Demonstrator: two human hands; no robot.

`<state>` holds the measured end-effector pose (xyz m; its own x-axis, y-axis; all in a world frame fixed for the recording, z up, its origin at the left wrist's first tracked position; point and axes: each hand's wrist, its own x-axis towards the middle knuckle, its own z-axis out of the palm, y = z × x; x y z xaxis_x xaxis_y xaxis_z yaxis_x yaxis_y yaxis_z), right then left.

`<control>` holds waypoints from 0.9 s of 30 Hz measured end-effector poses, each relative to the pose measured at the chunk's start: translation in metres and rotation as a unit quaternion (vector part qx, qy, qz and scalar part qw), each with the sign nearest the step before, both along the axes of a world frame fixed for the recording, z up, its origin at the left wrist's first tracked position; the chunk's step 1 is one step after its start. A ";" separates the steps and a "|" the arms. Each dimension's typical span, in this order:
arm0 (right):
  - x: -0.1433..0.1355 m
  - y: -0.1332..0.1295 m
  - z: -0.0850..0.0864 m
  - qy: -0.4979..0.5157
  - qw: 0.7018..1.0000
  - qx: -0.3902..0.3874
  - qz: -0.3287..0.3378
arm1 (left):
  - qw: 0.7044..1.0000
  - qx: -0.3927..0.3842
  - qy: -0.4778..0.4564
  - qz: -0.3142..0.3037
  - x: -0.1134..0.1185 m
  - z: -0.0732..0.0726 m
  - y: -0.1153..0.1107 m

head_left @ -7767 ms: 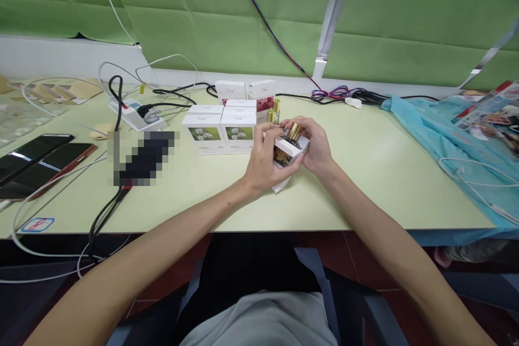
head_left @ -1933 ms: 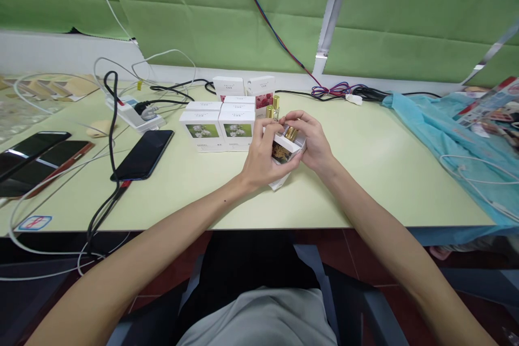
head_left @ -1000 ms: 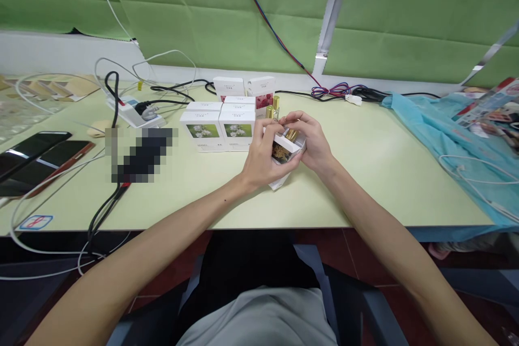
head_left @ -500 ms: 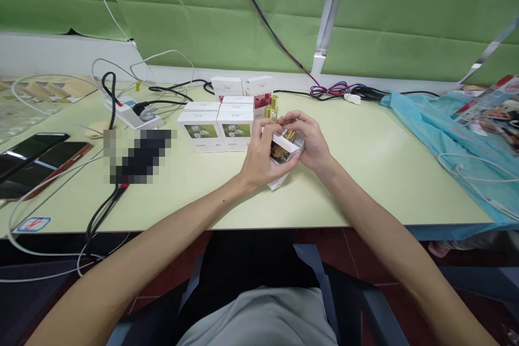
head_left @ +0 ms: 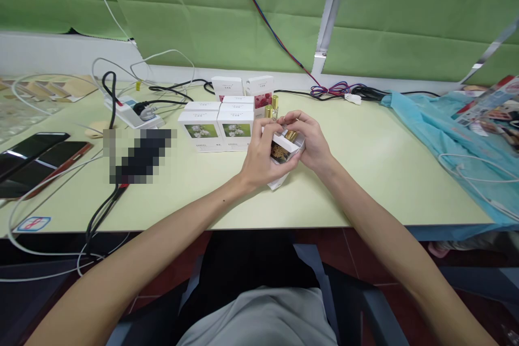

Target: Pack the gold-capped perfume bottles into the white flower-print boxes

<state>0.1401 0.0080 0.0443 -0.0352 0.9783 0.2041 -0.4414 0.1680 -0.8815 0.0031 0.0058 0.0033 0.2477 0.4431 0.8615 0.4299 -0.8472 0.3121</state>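
A small white carton (head_left: 286, 144) with a dark printed picture is held tilted between both hands, over the table's middle. My left hand (head_left: 261, 157) wraps round its left side, fingers bent over the top. At its right side, my right hand (head_left: 312, 140) grips the carton, its fingertips at the upper opening. A gold-capped piece (head_left: 291, 135) shows inside that opening; its lower part is hidden. Just behind my left fingers stand gold-capped glass bottles (head_left: 274, 101). White cartons with a flower picture (head_left: 201, 131) stand grouped to the left.
White cartons with a red picture (head_left: 227, 86) stand at the back. On the left lie phones (head_left: 44, 159), a power strip (head_left: 133, 113) and tangled cables. A blue sheet (head_left: 430, 135) covers the table's right end, and bundled wires (head_left: 340, 88) lie along the back edge.
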 end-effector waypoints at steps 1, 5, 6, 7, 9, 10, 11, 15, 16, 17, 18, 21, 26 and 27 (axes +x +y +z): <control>0.000 0.000 0.000 0.000 1.000 0.000 0.000 | 1.000 0.001 0.000 -0.001 0.000 0.000 0.000; 0.000 0.001 -0.001 0.000 1.000 0.003 -0.002 | 1.000 0.001 -0.001 -0.002 0.000 -0.001 0.001; 0.000 0.002 -0.001 0.000 1.000 0.004 -0.002 | 1.000 0.001 0.000 -0.001 0.000 -0.001 0.001; 0.001 0.002 -0.002 -0.001 1.000 0.006 -0.002 | 1.000 0.002 0.001 0.000 0.000 -0.001 0.001; 0.001 0.003 -0.002 -0.001 1.000 0.008 0.000 | 1.000 0.007 0.000 0.000 0.000 -0.001 0.002; 0.001 0.003 -0.002 0.000 1.000 0.010 0.001 | 1.000 0.010 0.000 -0.001 0.000 -0.001 0.002; 0.001 0.003 -0.002 0.000 1.000 0.013 0.000 | 1.000 0.013 -0.002 -0.001 0.000 -0.001 0.002; 0.001 0.003 -0.002 -0.008 1.000 0.026 -0.002 | 0.999 0.028 -0.015 -0.016 -0.001 0.000 0.002; 0.001 0.003 -0.002 -0.011 1.000 0.029 -0.003 | 0.999 0.030 -0.018 -0.020 -0.001 0.000 0.002; 0.002 0.003 -0.002 -0.013 0.999 0.033 -0.004 | 0.999 0.031 -0.020 -0.022 -0.001 0.000 0.002; 0.002 0.003 -0.002 -0.015 0.999 0.036 -0.004 | 0.999 0.032 -0.020 -0.023 -0.001 0.000 0.003; 0.003 0.004 -0.003 -0.017 0.999 0.043 -0.001 | 0.999 0.027 -0.015 -0.016 -0.001 -0.001 0.003; 0.003 0.004 -0.004 -0.036 0.998 0.054 -0.002 | 1.000 0.024 -0.013 -0.010 -0.002 -0.002 0.004; 0.003 0.004 -0.004 -0.036 0.998 0.055 -0.002 | 1.000 0.025 -0.013 -0.010 -0.002 -0.002 0.004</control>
<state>0.1433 0.0122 0.0407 -0.0496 0.9501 0.3080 -0.3766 0.2678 -0.8868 0.0016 0.0096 0.0015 0.2329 0.3941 0.8890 0.4042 -0.8707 0.2801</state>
